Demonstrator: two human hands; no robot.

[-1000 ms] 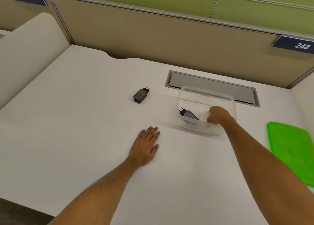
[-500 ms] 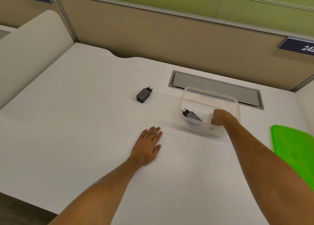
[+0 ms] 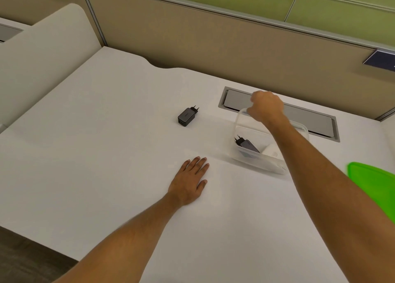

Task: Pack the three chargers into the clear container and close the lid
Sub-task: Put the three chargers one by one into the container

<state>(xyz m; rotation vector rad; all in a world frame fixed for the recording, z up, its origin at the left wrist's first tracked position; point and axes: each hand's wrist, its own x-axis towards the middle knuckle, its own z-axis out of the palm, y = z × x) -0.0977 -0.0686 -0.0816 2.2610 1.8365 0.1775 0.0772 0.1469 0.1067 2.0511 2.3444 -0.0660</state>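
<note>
A clear container (image 3: 256,164) stands on the white desk, lid off. Inside it lie a dark grey charger (image 3: 247,145) and a white charger (image 3: 270,151). A second dark charger (image 3: 187,116) lies on the desk to the container's left. My right hand (image 3: 266,107) hovers above the container's far left rim, fingers curled, nothing visible in it. My left hand (image 3: 190,181) rests flat on the desk, fingers apart, in front of the container's left side. The green lid (image 3: 373,186) lies at the right edge.
A grey cable hatch (image 3: 307,120) is set into the desk just behind the container. Beige partition walls close off the back, and a curved white divider (image 3: 42,54) stands at the left. The desk's near edge runs along the bottom left.
My right hand has come up out of the container and moved toward the far left, leaving the white charger inside. My left hand has stayed flat on the desk.
</note>
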